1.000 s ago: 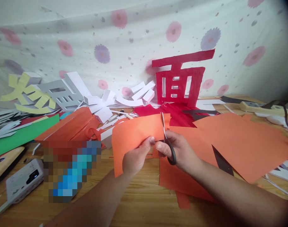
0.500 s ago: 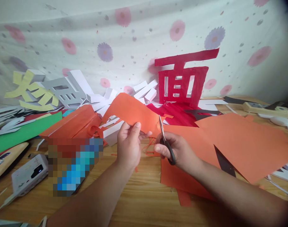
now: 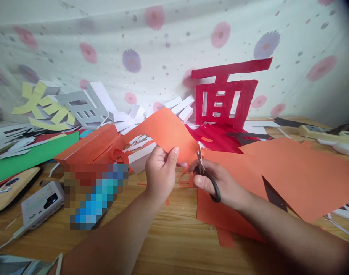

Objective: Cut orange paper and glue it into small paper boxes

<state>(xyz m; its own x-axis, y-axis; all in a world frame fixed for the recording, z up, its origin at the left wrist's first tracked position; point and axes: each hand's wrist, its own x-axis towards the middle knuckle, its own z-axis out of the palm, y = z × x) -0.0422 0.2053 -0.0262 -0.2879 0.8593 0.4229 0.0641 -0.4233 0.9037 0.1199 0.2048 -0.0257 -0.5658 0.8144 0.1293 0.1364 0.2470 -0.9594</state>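
My left hand [image 3: 162,172] pinches the lower edge of a curved sheet of orange paper [image 3: 170,128] between thumb and fingers. A pair of scissors [image 3: 211,182] with black handles is in my right hand [image 3: 217,179], the thumb and fingers around the handles. The silver blades point up, slightly parted, at the right end of the orange sheet. Thin orange offcuts [image 3: 186,179] lie on the wooden table [image 3: 168,236] below the hands. Larger orange sheets [image 3: 294,172] are spread under and beyond my right hand.
A red cut-out character [image 3: 226,101] stands at the back on red paper. White and yellow cut-out characters [image 3: 45,107], a green sheet [image 3: 34,152] and a folded orange piece [image 3: 90,147] lie left. A white power bank [image 3: 42,204] sits front left, a power strip [image 3: 324,133] far right.
The scissor blades, closer together half a second ago, now cross with a small gap. The orange sheet bends more steeply at its right end. The whole view has shifted slightly.
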